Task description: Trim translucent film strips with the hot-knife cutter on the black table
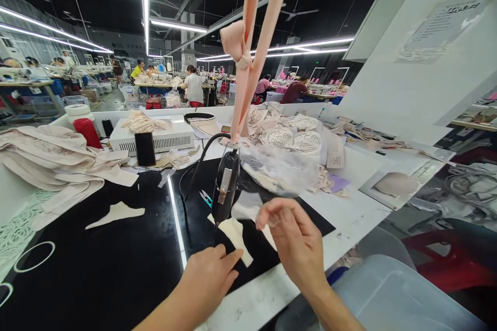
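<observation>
A cream fabric piece (236,235) lies on the black mat, its near end under the fingers of my left hand (209,276). Those fingers are bent and hold the piece down against the mat. A black corded hand tool (225,186) hangs upright on pink straps, its tip just above the fabric's far end. Raised to the right of it, my right hand (297,243) has its thumb and fingers drawn together. Something pale and see-through shows at these fingertips, too blurred to name. Behind the right hand is another pale piece (267,235), partly covered.
Small turquoise-handled snips (207,198) lie beside the tool. Another cream piece (116,214) is on the mat (128,264) at left. A white box (171,138), a black phone-like block (145,149), piled fabric (50,152) and plastic-covered bra cups (295,137) stand farther back.
</observation>
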### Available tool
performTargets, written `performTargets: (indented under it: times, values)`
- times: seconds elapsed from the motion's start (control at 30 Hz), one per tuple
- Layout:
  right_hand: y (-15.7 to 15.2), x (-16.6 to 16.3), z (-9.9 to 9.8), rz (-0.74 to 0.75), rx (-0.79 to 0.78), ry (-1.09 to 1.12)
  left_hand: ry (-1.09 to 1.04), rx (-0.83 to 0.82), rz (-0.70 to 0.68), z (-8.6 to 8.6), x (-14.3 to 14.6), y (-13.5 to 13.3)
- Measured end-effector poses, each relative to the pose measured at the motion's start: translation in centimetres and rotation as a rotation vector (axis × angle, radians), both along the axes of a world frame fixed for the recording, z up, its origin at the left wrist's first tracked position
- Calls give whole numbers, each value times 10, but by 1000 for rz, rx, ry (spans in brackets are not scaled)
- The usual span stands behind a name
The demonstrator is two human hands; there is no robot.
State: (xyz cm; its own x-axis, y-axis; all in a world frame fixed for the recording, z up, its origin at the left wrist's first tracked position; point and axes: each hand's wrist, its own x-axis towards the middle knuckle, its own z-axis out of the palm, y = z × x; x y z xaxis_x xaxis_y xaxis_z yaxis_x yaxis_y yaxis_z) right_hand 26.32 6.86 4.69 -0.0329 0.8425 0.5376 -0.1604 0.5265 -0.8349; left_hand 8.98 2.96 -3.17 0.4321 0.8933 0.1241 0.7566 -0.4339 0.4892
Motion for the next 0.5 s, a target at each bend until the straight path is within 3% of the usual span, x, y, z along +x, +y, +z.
performTargets:
  times: [0.2, 0.37, 0.5]
  values:
    - [-36, -19, -19, 306, -142, 8, -476, -386, 20, 6, -32, -1]
    - [-46, -47, -34, 439, -276, 19, -912, -708, 66, 15, -60, -13]
    - [-49, -64, -45, 518, -339, -20, -1035, -752, 72, 22, -72, -25]
